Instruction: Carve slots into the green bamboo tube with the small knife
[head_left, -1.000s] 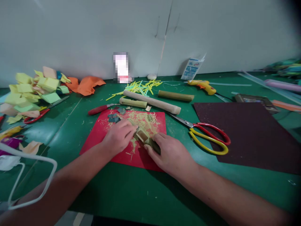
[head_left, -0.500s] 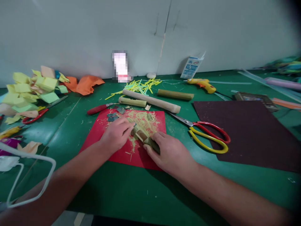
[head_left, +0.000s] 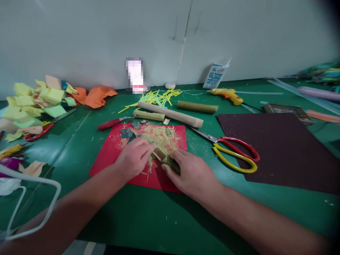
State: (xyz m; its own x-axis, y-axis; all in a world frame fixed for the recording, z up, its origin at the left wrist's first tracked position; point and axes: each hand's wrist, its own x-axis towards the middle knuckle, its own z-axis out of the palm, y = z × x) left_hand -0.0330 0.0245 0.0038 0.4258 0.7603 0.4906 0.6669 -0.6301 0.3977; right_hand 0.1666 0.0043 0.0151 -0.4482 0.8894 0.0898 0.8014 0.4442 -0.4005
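Scissors rightward (bare green mat nearside)

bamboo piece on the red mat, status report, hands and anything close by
Right hand pins bamboo piece on red mat. Left hand works its far end; tool unclear. Shavings around; scissors alongside, apart.

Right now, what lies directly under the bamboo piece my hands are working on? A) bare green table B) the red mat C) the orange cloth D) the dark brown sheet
B: the bamboo piece, gripped by the right hand with the left hand at its other end, sits over the red mat, which is strewn with pale shavings.
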